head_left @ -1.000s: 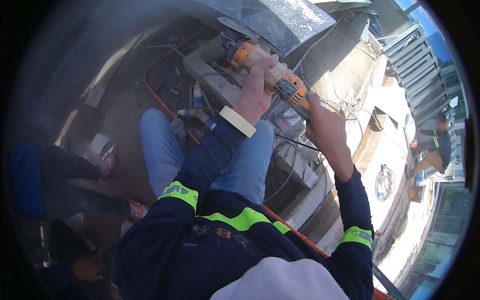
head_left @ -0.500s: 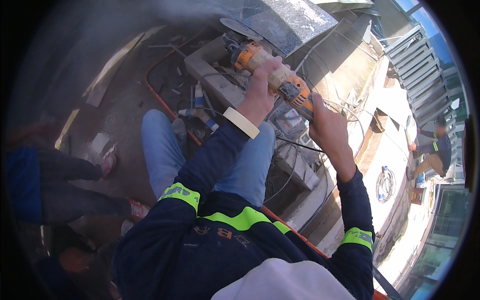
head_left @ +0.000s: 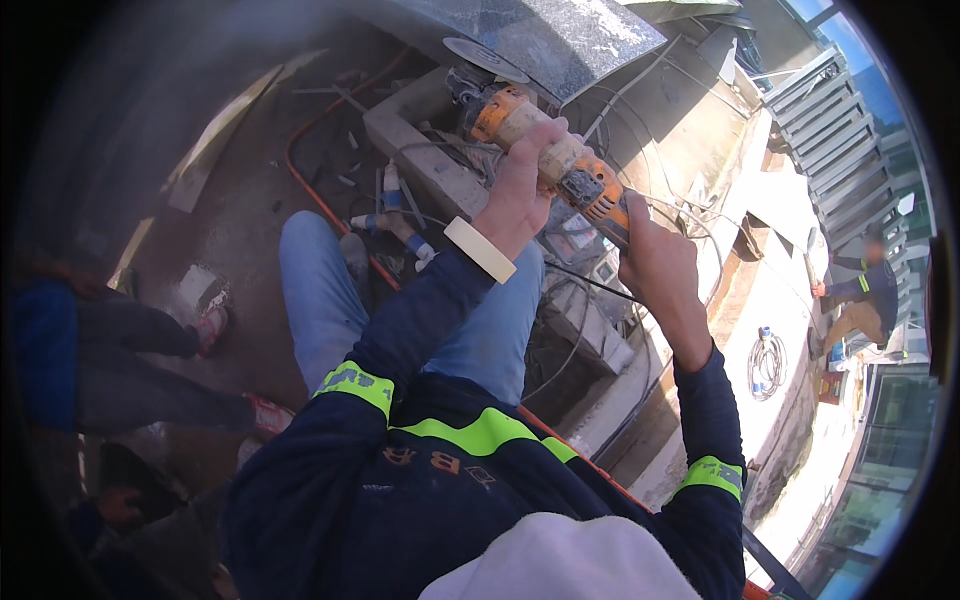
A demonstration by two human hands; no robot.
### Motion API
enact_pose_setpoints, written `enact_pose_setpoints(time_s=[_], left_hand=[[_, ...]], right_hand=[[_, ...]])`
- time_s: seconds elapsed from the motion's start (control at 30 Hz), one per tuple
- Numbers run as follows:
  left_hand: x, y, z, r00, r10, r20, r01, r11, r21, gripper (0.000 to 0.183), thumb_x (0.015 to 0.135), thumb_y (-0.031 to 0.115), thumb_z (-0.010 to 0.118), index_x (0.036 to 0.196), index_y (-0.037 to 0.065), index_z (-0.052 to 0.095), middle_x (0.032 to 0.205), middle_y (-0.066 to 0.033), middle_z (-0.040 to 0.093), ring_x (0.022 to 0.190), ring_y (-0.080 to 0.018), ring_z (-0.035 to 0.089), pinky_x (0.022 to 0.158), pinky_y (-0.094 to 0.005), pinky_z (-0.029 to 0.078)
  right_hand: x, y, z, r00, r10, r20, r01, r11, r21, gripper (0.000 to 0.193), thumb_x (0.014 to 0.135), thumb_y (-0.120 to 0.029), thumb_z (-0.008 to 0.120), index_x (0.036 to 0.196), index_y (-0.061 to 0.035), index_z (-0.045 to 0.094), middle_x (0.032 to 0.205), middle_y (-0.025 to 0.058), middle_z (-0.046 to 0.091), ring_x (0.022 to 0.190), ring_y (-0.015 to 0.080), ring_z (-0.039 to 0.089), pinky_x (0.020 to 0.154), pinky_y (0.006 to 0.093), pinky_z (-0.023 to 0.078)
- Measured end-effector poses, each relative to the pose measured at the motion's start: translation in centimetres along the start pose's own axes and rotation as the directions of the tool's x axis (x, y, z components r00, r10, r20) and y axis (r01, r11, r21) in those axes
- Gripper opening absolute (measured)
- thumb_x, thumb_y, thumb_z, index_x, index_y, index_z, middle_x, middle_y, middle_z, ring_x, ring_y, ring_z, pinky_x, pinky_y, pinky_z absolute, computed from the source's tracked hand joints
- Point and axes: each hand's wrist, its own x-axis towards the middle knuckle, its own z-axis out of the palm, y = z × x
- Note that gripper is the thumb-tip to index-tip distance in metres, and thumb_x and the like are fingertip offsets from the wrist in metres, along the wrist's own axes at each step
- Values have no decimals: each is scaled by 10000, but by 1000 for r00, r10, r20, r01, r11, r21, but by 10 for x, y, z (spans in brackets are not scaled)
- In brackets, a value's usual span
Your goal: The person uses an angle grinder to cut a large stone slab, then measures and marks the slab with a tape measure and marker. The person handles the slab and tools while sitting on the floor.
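Grinder (head_left: pixel 545 165): lying above the knees, long axis running from 10 o'clock, at the disc (head_left: pixel 485 60), to 4 o'clock, at the tail.
Left hand (head_left: pixel 520 190): gripping the front of the body, fingers wrapping it fully; nearer the disc.
Right hand (head_left: pixel 655 265): clasping the rear handle, fingers curling tight around it.
Slab (head_left: pixel 560 35): sitting at 12 o'clock, disc meeting its edge.
Cable (head_left: pixel 590 285): trailing toward 6 o'clock.

One orange angle grinder (head_left: pixel 545 160), two hands on it: left hand (head_left: pixel 520 185), right hand (head_left: pixel 655 265). One concrete block (head_left: pixel 425 160), one coiled cable (head_left: pixel 765 362), two other people.
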Motion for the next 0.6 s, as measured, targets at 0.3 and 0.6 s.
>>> enact_pose_setpoints(time_s=[0.3, 0.6], left_hand=[[-1, -8, -3, 1000, -18, 6, 18, 999, -40, 363, 959, 254, 810, 1208, 95, 599, 1128, -111, 703, 1084, -293, 758, 1017, -467, 620], [29, 21, -19, 1000, -1, -5, 1, 999, 38, 366, 960, 291, 796, 1207, 102, 603, 1101, -98, 712, 1053, -273, 764, 916, -473, 647]], right_hand=[[-4, 9, 8, 997, -20, -71, 24, 998, 50, 578, 882, -68, 698, 1419, -130, 495, 845, 213, 745, 760, 468, 740, 645, 578, 549], [32, -11, 12, 997, -50, -57, 53, 998, 38, 541, 885, -60, 681, 1387, -101, 484, 827, 215, 744, 755, 471, 738, 647, 579, 549]])
